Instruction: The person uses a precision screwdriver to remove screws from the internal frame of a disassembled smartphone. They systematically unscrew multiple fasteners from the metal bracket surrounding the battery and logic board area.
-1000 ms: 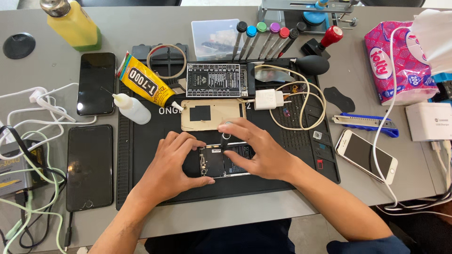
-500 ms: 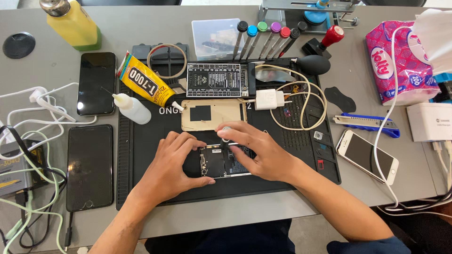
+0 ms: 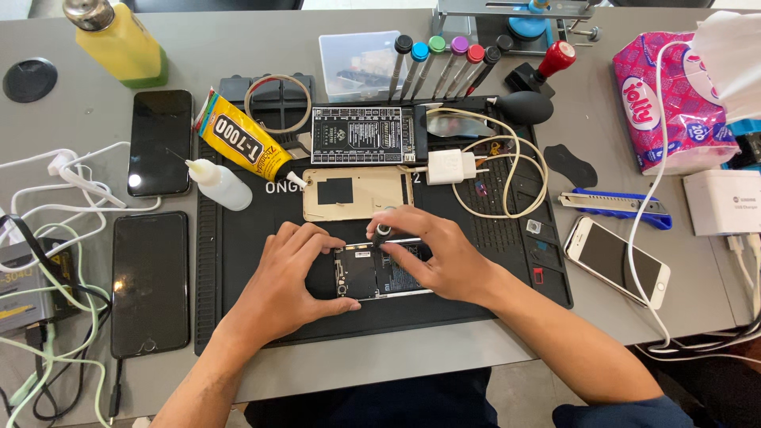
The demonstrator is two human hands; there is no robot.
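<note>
Grey bench point(image 3: 491, 357) carrying a black repair mat point(image 3: 246, 261), on which an opened smartphone point(image 3: 372, 271) lies face down near the mat's front edge, its long axis running left to right and its exposed boards and battery facing up. The left hand point(image 3: 289, 273) rests on the phone's left end, fingers narrowly curled over its edge and steadying it. The right hand point(image 3: 436, 254) covers the right half of the phone, its fingertips pinched on the knurled head of a small screwdriver point(image 3: 383, 231) that stands nearly upright over the phone's top edge. Behind the phone lies its detached gold back cover point(image 3: 357, 192), inner side up, parallel to the phone. Containers: a clear plastic box point(image 3: 357, 57) at the rear holds small parts too indistinct to identify; a pink tissue pack point(image 3: 664, 95) at the right has a tissue rising from its opening; a yellow-green bottle point(image 3: 119, 40) stands rear left; a small white dropper bottle point(image 3: 220, 182) lies on its side beside a yellow glue tube point(image 3: 238, 143). Compared with the frame half a second earlier, the right hand has drawn its fingers together around the screwdriver head, which was not discernible then; phone and left hand are unmoved.
</note>
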